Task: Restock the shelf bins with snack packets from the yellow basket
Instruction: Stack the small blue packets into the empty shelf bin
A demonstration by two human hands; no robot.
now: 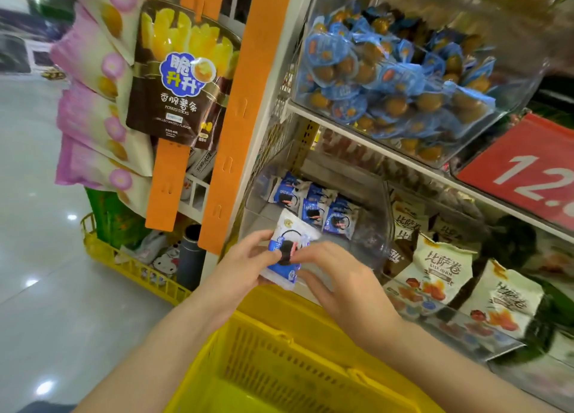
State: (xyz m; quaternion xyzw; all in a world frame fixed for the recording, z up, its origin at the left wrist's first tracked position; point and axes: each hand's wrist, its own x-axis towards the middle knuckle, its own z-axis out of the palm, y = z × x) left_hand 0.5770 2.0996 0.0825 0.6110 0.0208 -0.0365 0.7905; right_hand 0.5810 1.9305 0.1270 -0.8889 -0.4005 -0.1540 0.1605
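Observation:
A blue-and-white snack packet (287,251) with a dark cookie picture is held between both hands just in front of a clear shelf bin (369,226). My left hand (245,263) grips its left side, thumb on top. My right hand (338,276) pinches its right edge. Several matching blue packets (313,204) lie at the back of that bin. The yellow basket (279,350) sits below my forearms; its visible floor looks bare.
An upper clear bin (403,80) is full of blue egg snacks. To the right is a bin of white-and-green packets (441,273). Orange hanging strips (239,111) carry a brown potato-stick bag (177,74). A second yellow basket (136,266) stands on the floor at left.

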